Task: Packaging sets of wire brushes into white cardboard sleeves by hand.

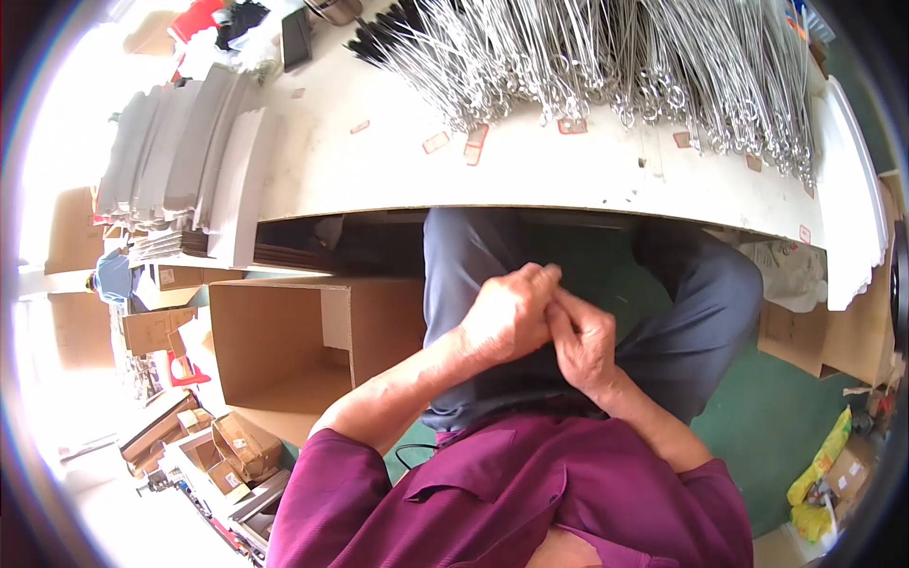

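Over my lap, in front of the table edge, my left hand point(511, 314) and my right hand point(584, 343) are pressed together at the fingers. The left one is curled closed, knuckles upward. The right one is closed too, its fingers meeting the left fingertips. Anything held between them is hidden. Beyond them, a big pile of thin wire-handled brushes point(587, 57) lies on the white table point(379, 170). Their ring-shaped ends point toward me, and black bristles point(379, 43) show at the left of the pile.
An open cardboard box point(284, 346) stands left of my legs, under the table edge. Stacked grey-white folded cartons point(175, 142) rise at the table's left end. White sheets point(857, 199) stand at its right end. Small red-edged labels point(475, 144) are scattered on the tabletop.
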The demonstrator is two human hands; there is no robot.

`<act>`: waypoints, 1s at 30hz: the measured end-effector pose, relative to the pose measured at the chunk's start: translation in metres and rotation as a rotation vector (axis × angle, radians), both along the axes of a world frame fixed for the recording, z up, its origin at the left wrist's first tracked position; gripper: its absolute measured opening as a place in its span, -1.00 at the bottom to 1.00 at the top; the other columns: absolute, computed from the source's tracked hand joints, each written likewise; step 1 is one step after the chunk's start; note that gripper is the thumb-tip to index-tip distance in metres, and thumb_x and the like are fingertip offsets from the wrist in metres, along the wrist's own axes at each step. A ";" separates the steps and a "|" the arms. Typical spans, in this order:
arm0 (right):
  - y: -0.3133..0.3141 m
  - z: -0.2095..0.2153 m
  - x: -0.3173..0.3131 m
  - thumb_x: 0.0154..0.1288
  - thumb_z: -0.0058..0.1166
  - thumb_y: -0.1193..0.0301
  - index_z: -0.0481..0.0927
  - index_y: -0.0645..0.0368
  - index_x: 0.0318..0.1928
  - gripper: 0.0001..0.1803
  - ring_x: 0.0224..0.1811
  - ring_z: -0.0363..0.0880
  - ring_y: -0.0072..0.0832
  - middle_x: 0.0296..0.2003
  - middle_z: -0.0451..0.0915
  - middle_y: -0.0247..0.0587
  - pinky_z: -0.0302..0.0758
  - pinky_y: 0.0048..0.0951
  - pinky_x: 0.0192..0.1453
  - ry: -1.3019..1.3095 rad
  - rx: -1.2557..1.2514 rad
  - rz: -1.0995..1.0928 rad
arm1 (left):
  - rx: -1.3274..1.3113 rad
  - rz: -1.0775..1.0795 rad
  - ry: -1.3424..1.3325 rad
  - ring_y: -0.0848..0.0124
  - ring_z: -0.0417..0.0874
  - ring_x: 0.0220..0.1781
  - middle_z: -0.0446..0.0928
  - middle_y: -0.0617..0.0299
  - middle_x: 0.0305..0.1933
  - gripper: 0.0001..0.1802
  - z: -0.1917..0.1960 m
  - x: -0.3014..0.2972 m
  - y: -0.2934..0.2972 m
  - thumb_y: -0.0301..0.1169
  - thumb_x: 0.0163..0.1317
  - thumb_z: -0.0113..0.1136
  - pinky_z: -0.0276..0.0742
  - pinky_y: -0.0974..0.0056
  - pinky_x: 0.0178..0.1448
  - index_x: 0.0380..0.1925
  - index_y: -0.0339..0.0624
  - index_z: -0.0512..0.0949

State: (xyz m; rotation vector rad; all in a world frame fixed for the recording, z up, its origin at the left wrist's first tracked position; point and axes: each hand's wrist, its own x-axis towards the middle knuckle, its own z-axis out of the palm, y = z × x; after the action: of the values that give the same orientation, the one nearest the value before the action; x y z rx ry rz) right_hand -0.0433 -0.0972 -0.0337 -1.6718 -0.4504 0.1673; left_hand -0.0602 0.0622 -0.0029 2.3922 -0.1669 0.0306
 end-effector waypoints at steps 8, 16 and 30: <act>0.007 0.009 0.011 0.56 0.10 0.50 0.67 0.38 0.14 -0.73 -0.22 0.63 -0.70 -0.23 0.77 -0.20 0.60 -0.54 -0.20 0.187 0.092 -0.081 | 0.068 0.119 -0.135 -0.07 0.77 -0.06 0.63 -0.17 0.08 -0.20 0.018 -0.001 0.000 -0.37 0.09 0.45 0.74 -0.02 -0.02 0.32 -0.44 0.36; -0.003 0.017 0.031 0.59 0.03 0.51 0.63 0.28 0.28 -0.65 -0.39 0.55 -0.72 -0.32 0.69 -0.32 0.56 -0.58 -0.28 0.188 0.057 0.001 | 0.178 0.105 0.139 -0.01 0.76 -0.15 0.67 0.00 -0.22 -0.46 0.017 -0.013 0.027 -0.21 0.07 0.51 0.72 -0.04 -0.12 -0.03 -0.23 0.51; -0.014 0.047 0.113 0.40 0.21 0.56 0.71 0.35 -0.12 -0.88 -0.23 0.76 -0.21 -0.18 0.75 0.03 0.66 -0.38 -0.18 -0.509 -0.195 -0.101 | 0.661 0.208 0.021 -0.02 0.51 0.32 0.60 -0.08 0.13 -0.31 0.091 0.047 0.192 -0.50 0.02 0.43 0.39 -0.02 0.45 0.25 -0.21 0.53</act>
State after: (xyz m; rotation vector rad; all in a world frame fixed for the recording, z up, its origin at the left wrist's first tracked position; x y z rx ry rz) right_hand 0.0700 -0.1109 0.0135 -1.9237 -0.7454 -0.3071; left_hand -0.0129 0.2540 0.0880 3.0597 0.1032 0.0541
